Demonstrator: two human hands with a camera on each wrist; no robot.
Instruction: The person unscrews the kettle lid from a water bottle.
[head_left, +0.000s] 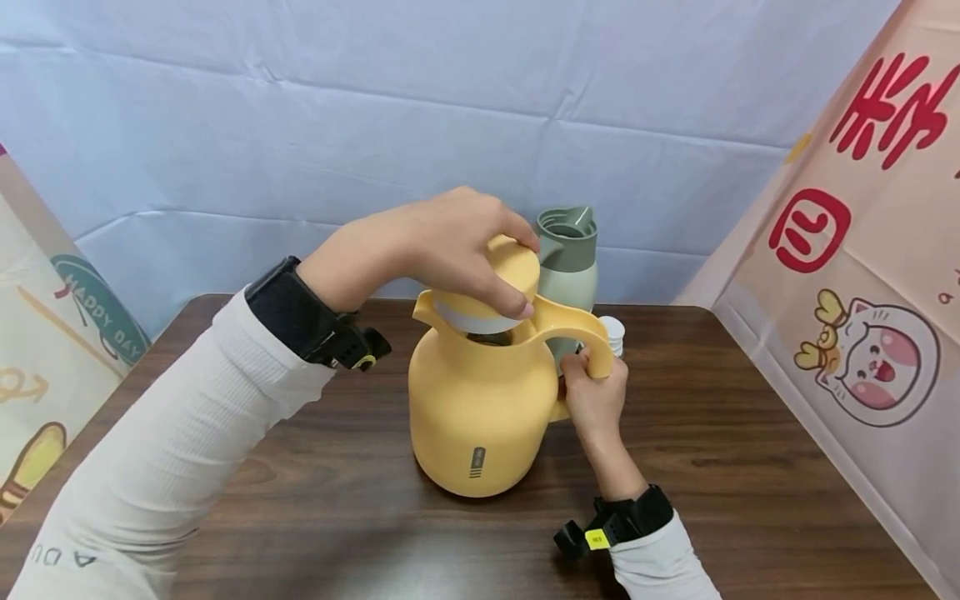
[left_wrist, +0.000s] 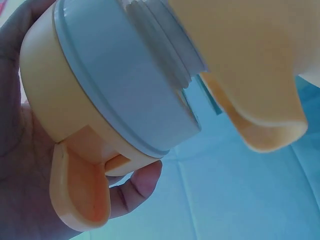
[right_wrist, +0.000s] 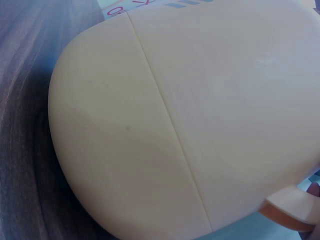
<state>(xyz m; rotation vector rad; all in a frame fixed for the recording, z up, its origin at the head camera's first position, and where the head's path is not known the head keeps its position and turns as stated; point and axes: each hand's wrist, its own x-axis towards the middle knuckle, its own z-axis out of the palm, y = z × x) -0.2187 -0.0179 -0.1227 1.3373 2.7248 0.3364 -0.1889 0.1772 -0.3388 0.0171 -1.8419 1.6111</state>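
A yellow thermos jug (head_left: 480, 400) stands on the table, its pouring lip toward the left. My left hand (head_left: 457, 237) grips its yellow and white lid (head_left: 513, 268) from above, fingers and thumb around the sides. The lid sits tilted at the mouth, with a dark gap below it. In the left wrist view, white screw threads (left_wrist: 162, 42) show between the lid and the jug's neck, and a press lever (left_wrist: 80, 195) sticks out by the palm. My right hand (head_left: 596, 396) holds the jug's handle (head_left: 573, 321). The right wrist view is filled by the jug's smooth body (right_wrist: 150, 125).
Close behind the jug stands a green thermos jug (head_left: 573, 287) with its top uncovered. A white ribbed cap (head_left: 612, 333) shows beside it, partly hidden by the yellow handle. The brown wooden table (head_left: 315, 500) ends at a pale blue cloth backdrop (head_left: 300, 150), with printed cloths on both sides.
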